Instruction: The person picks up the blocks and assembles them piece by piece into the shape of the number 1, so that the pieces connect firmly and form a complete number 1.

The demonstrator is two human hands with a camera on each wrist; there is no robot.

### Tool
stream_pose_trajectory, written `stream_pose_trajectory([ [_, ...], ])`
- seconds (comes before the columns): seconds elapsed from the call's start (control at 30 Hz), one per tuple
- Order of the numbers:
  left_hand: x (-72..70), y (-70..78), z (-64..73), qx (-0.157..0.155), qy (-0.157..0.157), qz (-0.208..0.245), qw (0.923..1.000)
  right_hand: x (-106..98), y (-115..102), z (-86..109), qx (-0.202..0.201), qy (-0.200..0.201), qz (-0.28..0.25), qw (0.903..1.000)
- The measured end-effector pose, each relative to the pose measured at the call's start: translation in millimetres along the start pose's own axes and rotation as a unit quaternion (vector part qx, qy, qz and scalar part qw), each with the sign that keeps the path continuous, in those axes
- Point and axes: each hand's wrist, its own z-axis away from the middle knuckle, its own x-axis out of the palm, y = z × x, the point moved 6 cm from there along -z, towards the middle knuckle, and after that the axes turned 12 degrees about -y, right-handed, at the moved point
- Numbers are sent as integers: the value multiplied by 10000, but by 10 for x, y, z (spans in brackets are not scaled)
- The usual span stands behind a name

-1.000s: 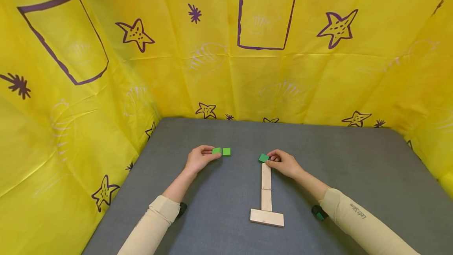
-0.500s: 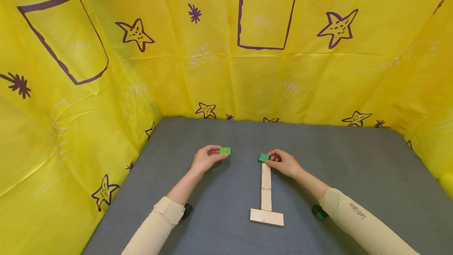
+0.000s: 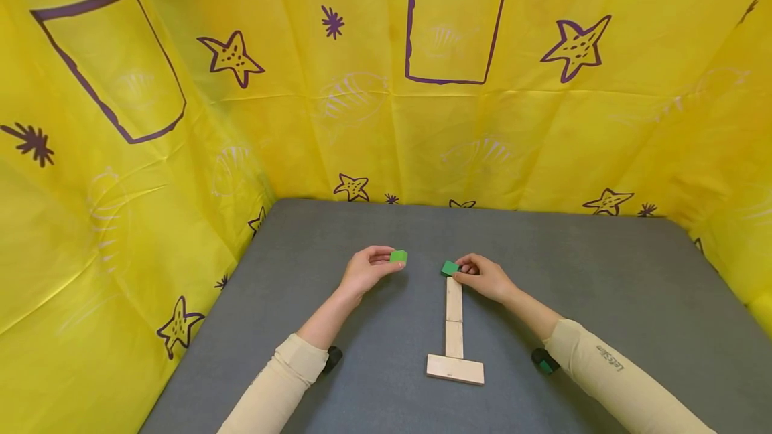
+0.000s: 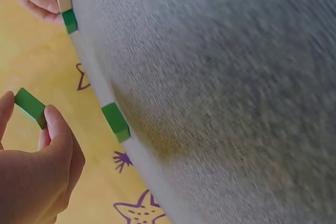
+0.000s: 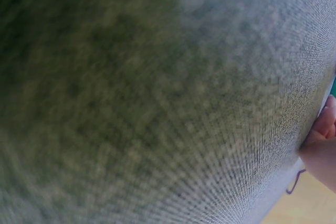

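My left hand [image 3: 365,270] pinches a light green block [image 3: 398,256] between thumb and fingers; in the left wrist view this held block [image 4: 30,108] is off the table. Another green block [image 4: 115,121] rests on the table in that view, apart from the held one; from the head it is hidden around the left hand. My right hand [image 3: 490,280] grips a darker green block [image 3: 449,268] at the far end of a row of wooden planks [image 3: 454,300]. Only part of the right hand [image 5: 323,150] shows in the right wrist view.
A third wooden plank [image 3: 455,369] lies crosswise at the near end of the row, forming an upside-down T. The grey table [image 3: 573,266] is bordered at the back and left by a yellow patterned cloth [image 3: 289,126].
My left hand has moved right with its light green block, passing over the second light green one, which is now covered from the head. The right hand stays still on its block.
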Motion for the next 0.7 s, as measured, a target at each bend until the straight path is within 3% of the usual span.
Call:
stream_pose_trajectory([
  [0.3,170,27,-24,99,-175,-142,9997,13,-3,-5,-21,12,55,10000],
  [0.7,380,18,-84,138,-396,-661,9969,9,-13,-2,-59,27,-9,10000],
])
